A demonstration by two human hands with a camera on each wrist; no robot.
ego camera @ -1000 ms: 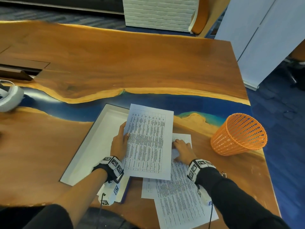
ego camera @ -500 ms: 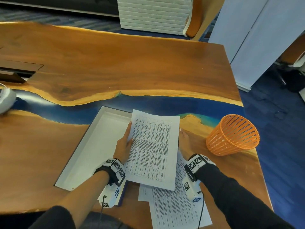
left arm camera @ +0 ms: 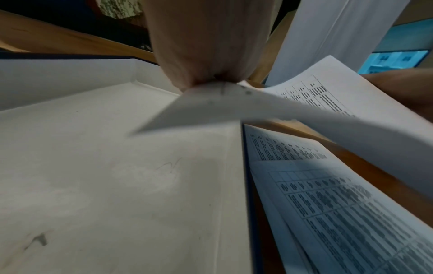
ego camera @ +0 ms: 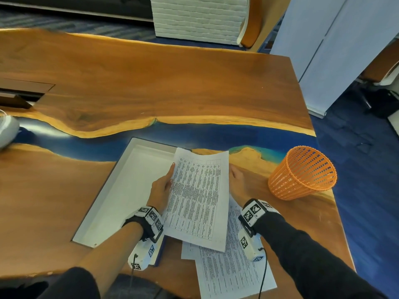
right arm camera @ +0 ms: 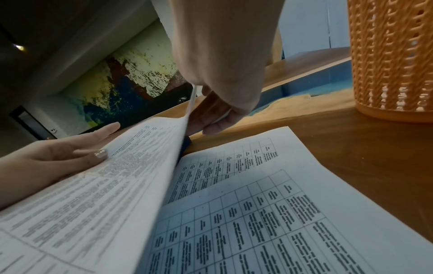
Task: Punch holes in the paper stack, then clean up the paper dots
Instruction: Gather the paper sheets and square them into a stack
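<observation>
A stack of printed paper (ego camera: pixel 198 197) is held up off the wooden table, partly over the white tray (ego camera: pixel 121 190). My left hand (ego camera: pixel 162 188) pinches its left edge, thumb on top and forefinger stretched along the margin. My right hand (ego camera: pixel 237 184) grips the right edge, with its fingers (right arm camera: pixel 211 115) curled underneath. In the right wrist view the stack (right arm camera: pixel 105 185) bows upward between the two hands. More printed sheets (ego camera: pixel 233 266) lie flat on the table under and in front of it. No hole punch or paper dots are in view.
An orange mesh basket (ego camera: pixel 302 172) stands upright to the right of my right hand. A white rounded object (ego camera: pixel 6 130) sits at the table's left edge. A dark recess (ego camera: pixel 21 93) is cut into the far left of the tabletop.
My right hand left the flat sheets and took hold of the stack's right edge. The stack has risen and shifted slightly right; my left hand stays on its left edge.
</observation>
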